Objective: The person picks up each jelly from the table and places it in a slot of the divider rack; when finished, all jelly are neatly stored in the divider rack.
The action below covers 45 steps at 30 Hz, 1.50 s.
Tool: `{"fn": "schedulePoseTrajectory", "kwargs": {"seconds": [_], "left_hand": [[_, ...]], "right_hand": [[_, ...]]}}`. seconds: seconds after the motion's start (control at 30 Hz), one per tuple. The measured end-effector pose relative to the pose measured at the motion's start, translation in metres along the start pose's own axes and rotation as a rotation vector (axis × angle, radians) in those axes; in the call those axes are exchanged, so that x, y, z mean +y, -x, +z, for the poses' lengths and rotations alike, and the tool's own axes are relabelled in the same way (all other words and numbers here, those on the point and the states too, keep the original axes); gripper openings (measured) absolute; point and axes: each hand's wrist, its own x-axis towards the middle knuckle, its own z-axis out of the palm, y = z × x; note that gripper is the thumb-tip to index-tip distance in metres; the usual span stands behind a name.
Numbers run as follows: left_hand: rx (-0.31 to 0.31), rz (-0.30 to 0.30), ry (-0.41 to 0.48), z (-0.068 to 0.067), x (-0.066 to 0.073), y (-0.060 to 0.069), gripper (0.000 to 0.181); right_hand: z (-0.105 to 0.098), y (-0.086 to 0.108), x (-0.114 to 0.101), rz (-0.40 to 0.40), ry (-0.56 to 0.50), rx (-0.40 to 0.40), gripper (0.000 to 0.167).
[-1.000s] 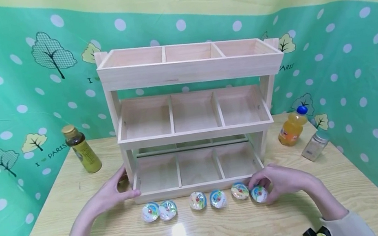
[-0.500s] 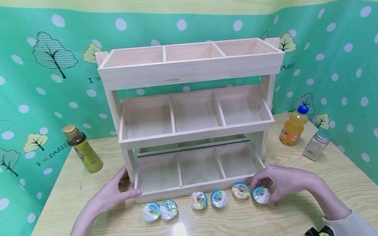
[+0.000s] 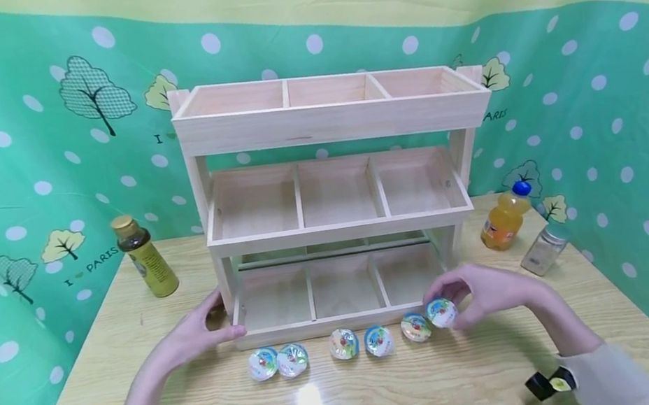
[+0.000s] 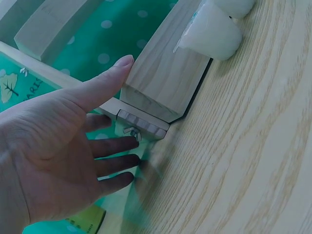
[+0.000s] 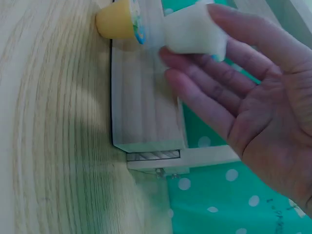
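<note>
My right hand (image 3: 486, 288) pinches a small jelly cup (image 3: 442, 312) between thumb and fingers, level with the front of the bottom tray. In the right wrist view this jelly cup (image 5: 191, 31) is white and off the table, its lid turned away. A yellowish jelly cup (image 3: 415, 327) stands just left of it. My left hand (image 3: 195, 333) is at the lower left corner of the wooden three-tier shelf (image 3: 335, 232). Its thumb lies against the tray's corner, and the left wrist view shows the other fingers (image 4: 117, 162) loosely straight beside the shelf's side.
More jelly cups line the table before the shelf: one pair (image 3: 277, 362) on the left, another pair (image 3: 361, 342) mid-front. A brown-and-green bottle (image 3: 146, 257) stands left. An orange drink bottle (image 3: 504, 219) and a clear jar (image 3: 544, 251) are at the right.
My right hand has raised the rightmost jelly cup from the table and brought it slightly towards the bottom tray. The left hand stays at the shelf's corner.
</note>
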Motion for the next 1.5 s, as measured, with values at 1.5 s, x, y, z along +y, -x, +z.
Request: {"fn": "schedulePoseTrajectory", "kwargs": {"seconds": [1.5], "left_hand": [[-0.041, 0.046, 0.051, -0.001, -0.011, -0.001, 0.104]], "right_hand": [[0.058, -0.222, -0.068, -0.001, -0.088, 0.168, 0.055]]}}
